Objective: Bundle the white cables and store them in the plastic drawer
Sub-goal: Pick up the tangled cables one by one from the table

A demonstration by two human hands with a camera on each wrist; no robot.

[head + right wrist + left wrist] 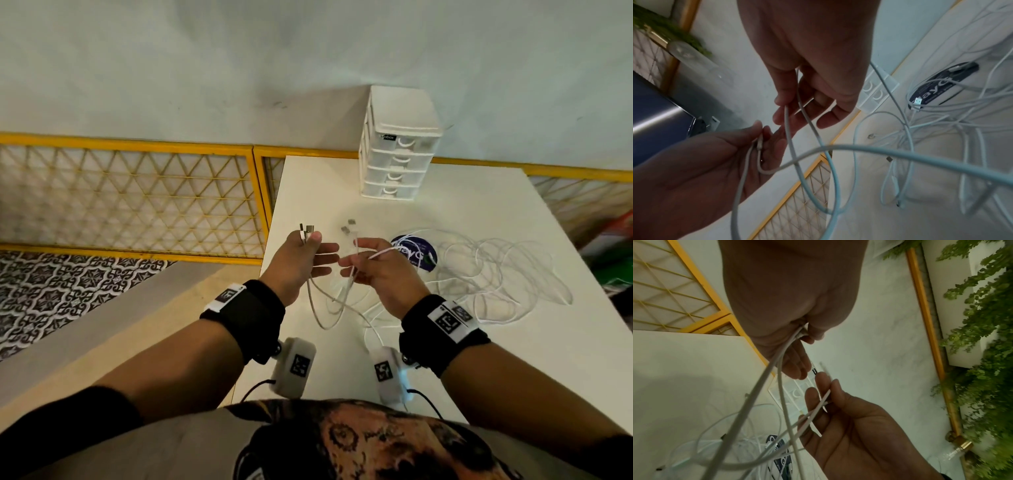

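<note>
Over the white table (342,192), my left hand (310,248) pinches the plug ends of white cables (306,234) under its thumb, metal plugs pointing up. The left wrist view shows these cables (785,350) leaving the pinch and hanging down. My right hand (361,258), a few centimetres to the right, holds two more cable ends (348,226) between curled fingers; in the right wrist view they (786,116) run between its fingers. Loops sag between both hands. The remaining white cables (496,270) lie tangled on the table to the right. The plastic drawer unit (397,150) stands at the back, drawers closed.
A dark blue round sticker (416,255) lies under the tangle just right of my right hand. A yellow lattice railing (137,192) runs behind and left of the table, whose left edge is under my left hand. Green plants (982,353) hang further off.
</note>
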